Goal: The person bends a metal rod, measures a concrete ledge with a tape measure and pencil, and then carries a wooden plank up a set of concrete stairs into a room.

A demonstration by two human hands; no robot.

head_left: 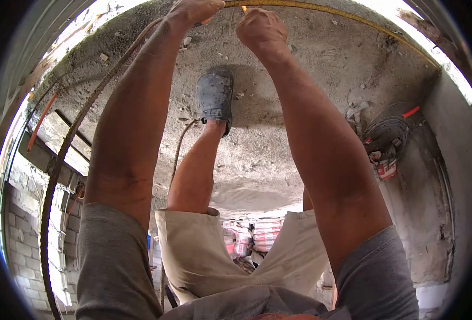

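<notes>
I am bent far over, with both arms stretched down to a dusty concrete floor (pixel 310 80). My left hand (pixel 194 9) is closed at the end of a long ribbed steel rod (pixel 60 160), which curves away along the left side. My right hand (pixel 260 28) is a fist just beside it, gripping a yellow measuring tape (pixel 332 10) that runs off to the right along the floor. A small orange-yellow tip shows between the hands; I cannot tell what it is. My foot in a grey clog (pixel 215 95) is planted just behind the hands.
A coil of dark wire (pixel 388 133) with orange pieces lies at the right by a concrete wall (pixel 449 160). Stacked cement bags (pixel 257 234) show between my legs. Wooden planks (pixel 60 138) and a block wall (pixel 22 229) are at the left. A second thin rod (pixel 180 146) runs by my leg.
</notes>
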